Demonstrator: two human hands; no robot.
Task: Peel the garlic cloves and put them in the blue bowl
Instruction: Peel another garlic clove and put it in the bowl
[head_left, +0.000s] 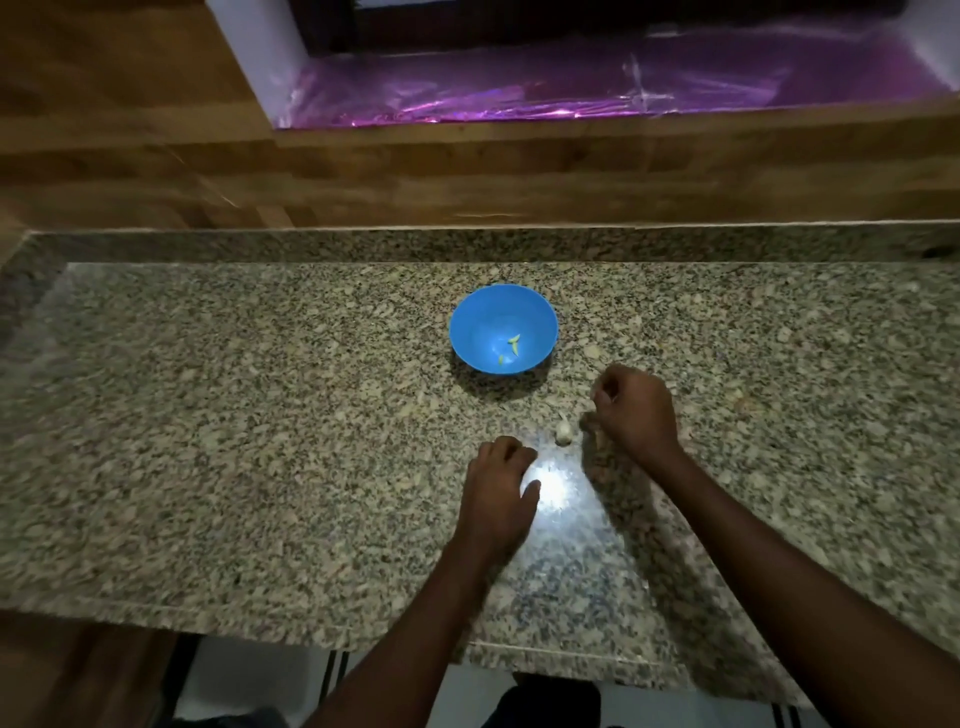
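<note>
A blue bowl (503, 328) stands on the granite counter (260, 415), with a few small pale green pieces (511, 347) inside it. A whitish garlic piece (563, 431) lies on the counter just in front of the bowl, between my hands. My right hand (631, 410) hovers right beside the garlic with its fingers curled down; whether they pinch anything is hidden. My left hand (501, 491) rests on the counter a little nearer to me, fingers loosely curled, holding nothing that shows.
A bright glare spot (553, 486) lies on the counter by my left hand. Wood-pattern wall (467, 171) rises behind the counter, with a purple foil-lined sill (571, 83) above. The counter's front edge (311, 623) runs close below my forearms.
</note>
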